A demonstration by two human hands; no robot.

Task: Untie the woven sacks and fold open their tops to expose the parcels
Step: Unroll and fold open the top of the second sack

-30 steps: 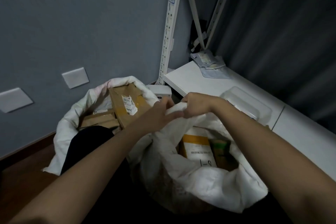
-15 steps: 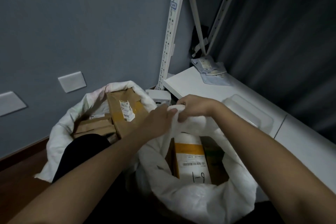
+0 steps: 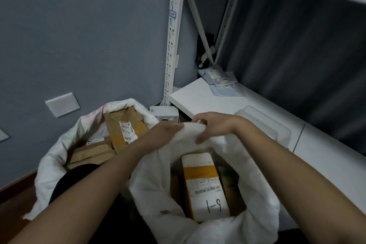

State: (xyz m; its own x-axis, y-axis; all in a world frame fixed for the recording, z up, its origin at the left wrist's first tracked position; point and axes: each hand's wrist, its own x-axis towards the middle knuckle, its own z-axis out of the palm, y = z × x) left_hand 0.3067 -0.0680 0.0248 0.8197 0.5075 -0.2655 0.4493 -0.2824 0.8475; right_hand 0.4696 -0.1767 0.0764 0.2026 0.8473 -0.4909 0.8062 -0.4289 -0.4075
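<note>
Two white woven sacks stand on the floor below the head camera, side by side against a grey wall. Both hands meet at the far rim of the near sack (image 3: 200, 222): the left hand (image 3: 162, 134) has its fingers curled into the bunched fabric, and the right hand (image 3: 213, 127) pinches the same fold, thumb underneath. Inside it a white parcel (image 3: 204, 184) with an orange band and barcode stands exposed. The far sack (image 3: 59, 154) gapes open, showing brown cardboard parcels (image 3: 122, 127). A white shelf (image 3: 198, 97) carries grey mailer pouches (image 3: 221, 79).
</note>
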